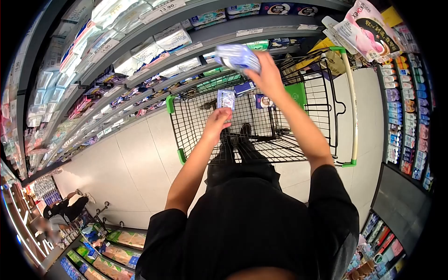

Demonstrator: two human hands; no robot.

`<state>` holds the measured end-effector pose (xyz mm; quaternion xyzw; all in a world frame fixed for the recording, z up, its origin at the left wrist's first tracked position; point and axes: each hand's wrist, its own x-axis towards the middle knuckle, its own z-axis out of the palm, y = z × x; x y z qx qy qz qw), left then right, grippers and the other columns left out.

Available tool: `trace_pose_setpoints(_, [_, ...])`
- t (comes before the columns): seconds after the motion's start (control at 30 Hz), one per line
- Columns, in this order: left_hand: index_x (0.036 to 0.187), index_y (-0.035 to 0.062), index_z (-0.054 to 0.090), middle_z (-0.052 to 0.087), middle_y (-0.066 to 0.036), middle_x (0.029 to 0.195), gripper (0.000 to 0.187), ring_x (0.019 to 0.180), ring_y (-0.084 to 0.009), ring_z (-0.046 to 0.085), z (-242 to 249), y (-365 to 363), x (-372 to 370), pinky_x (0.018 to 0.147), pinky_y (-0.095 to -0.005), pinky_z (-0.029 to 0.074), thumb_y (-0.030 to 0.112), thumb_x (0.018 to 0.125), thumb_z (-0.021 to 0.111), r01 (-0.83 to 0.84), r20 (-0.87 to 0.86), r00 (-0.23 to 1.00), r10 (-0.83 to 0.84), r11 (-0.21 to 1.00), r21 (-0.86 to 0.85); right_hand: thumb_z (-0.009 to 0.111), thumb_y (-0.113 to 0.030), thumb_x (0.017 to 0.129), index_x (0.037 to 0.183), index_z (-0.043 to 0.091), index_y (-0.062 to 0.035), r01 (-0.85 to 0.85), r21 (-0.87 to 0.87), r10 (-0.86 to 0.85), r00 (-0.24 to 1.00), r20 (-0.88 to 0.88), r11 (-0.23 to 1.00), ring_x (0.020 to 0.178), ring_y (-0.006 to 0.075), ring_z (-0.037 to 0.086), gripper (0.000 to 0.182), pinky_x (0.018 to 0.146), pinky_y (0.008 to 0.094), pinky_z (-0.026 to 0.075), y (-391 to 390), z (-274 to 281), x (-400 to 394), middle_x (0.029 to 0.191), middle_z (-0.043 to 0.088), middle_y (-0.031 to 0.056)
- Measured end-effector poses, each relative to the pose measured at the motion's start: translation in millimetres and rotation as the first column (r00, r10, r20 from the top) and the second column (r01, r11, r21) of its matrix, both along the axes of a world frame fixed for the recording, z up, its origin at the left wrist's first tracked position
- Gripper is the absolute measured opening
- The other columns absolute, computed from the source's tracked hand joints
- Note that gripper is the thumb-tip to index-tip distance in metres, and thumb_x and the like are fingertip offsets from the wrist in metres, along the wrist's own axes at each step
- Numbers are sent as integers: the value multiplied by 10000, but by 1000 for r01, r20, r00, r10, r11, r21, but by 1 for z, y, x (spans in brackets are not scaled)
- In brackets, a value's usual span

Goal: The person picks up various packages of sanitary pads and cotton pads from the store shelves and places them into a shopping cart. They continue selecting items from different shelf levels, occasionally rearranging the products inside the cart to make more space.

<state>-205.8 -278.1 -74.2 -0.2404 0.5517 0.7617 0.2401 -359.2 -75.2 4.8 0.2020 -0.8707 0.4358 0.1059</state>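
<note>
My left hand (217,122) grips the lower end of a small purple-and-white packet (226,99), holding it over the shopping cart (186,122). My right hand (270,77) is raised near the shelf edge, its fingers closed on a blue-and-white packet (237,58) smeared by motion. Its print cannot be read. Beneath my hands, a dark blue packet (245,88) and a dark blue-and-white packet (264,101) are seen at the wire cart.
Shelves with price tags (249,32) and stacked packets (172,37) run along the far side and left. The cart has a green panel (297,94) and a pale handle (350,84). Bottles fill a rack (406,112) at right. Another person (70,205) is at lower left.
</note>
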Motion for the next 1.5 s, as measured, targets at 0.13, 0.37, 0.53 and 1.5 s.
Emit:
trace_pose_setpoints(0.13, [1229,25,558,613,-73,1176,415,1076,-176,583,-13,4,26,889,-337,490,332,954,613,51,2,999,-51,998,-46,760,-37,691,1229,563,-142,-46,258,138,927,-349,965,1119,293,540,582,914,391,495,-30,26,-70,1175,578,44])
trace_pose_setpoints(0.37, [1245,20,548,616,-71,1188,404,1059,-160,594,-19,8,52,879,-311,486,310,968,599,65,33,998,-62,994,-85,701,-223,825,1223,596,-142,-88,670,185,980,-75,738,1016,295,632,419,846,423,534,-74,16,-161,1074,658,93])
trace_pose_setpoints(0.53, [1249,27,549,624,-56,1161,418,1041,-144,593,-27,5,56,862,-310,480,329,965,603,74,29,997,-72,992,-103,640,-253,891,1263,608,-117,103,547,75,953,-293,831,897,338,661,397,836,455,526,-68,-2,-188,941,686,157])
trace_pose_setpoints(1.5, [1243,7,553,671,-165,1112,487,966,-287,669,-313,-42,-56,815,-369,529,341,899,641,417,180,873,-453,502,-758,765,-557,718,1294,468,151,266,195,-268,277,923,944,1163,385,594,960,984,403,474,-54,-445,86,1216,586,335])
